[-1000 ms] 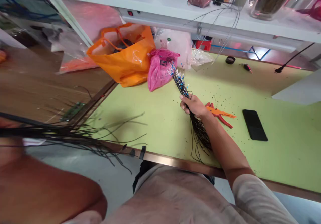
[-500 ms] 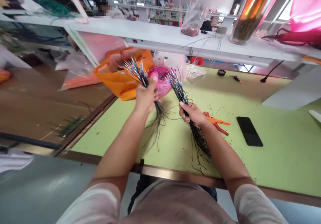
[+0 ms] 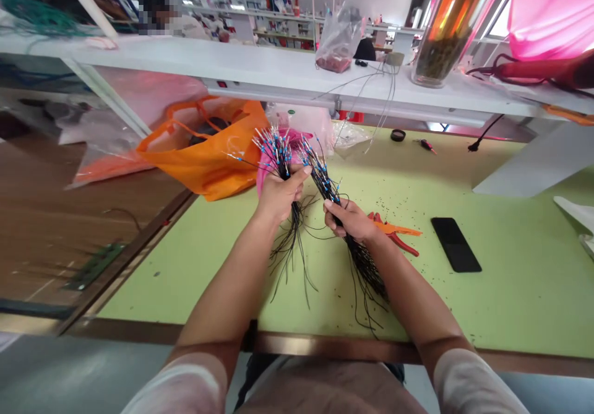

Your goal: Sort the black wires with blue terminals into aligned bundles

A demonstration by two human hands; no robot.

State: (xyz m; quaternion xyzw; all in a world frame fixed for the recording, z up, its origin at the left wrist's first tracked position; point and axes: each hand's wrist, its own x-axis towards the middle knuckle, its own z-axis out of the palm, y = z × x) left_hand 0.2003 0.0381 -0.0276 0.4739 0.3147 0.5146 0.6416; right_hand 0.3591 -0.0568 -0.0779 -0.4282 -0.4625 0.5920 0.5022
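Left hand: was out of view a second ago; now raised over the green table, gripping a second wire bundle.
Bundles: gap narrowed; left bundle now just beside the right bundle.

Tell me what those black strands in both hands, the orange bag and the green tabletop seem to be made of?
The thin black wire bundles look plastic-insulated, with blue sleeves and bare metallic tips at the top. The crinkled orange carrier bag looks like thin glossy plastic film. The pale green tabletop is matt, probably a rubber or vinyl mat.
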